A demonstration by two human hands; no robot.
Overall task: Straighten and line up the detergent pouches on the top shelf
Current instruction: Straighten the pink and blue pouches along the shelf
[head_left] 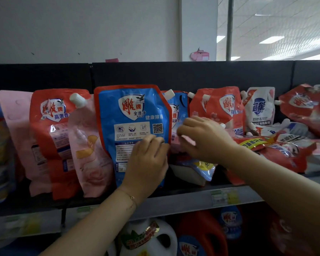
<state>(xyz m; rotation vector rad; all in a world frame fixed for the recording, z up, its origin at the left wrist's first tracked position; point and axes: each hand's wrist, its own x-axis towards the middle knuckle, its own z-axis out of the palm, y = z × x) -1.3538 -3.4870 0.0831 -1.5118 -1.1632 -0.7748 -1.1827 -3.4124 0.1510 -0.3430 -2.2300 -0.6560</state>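
Blue pouch (131,115): upright on the top shelf (174,202)
Left hand (148,159): fingers curled round its right edge
Right hand (205,137): curled fingers at a pink pouch (187,141) just beside; grip unclear

hands: 2 – left hand (148,159), right hand (205,137)
bracelet (132,197): 1, left wrist
blue pouches: 2 upright – front blue pouch (131,111), rear blue pouch (179,109) at its 3 o'clock
red pouches: 3 clear – left red pouch (50,115) at 9 o'clock of the front blue one, middle red pouch (218,106) at 3 o'clock, tilted red pouch (307,108) farthest toward 3 o'clock
pink pouches: 2 upright – plain pink pouch (15,122), capped pink pouch (89,154)
white pouch (259,108): 1 upright
fallen pouches: one heap (284,150) at 4 o'clock, count unclear
jugs, lower shelf: 2 clear – white jug (148,237), red jug (201,235); others blurred
pink wall stickers: 2 – large sticker (199,55), small sticker (112,60)
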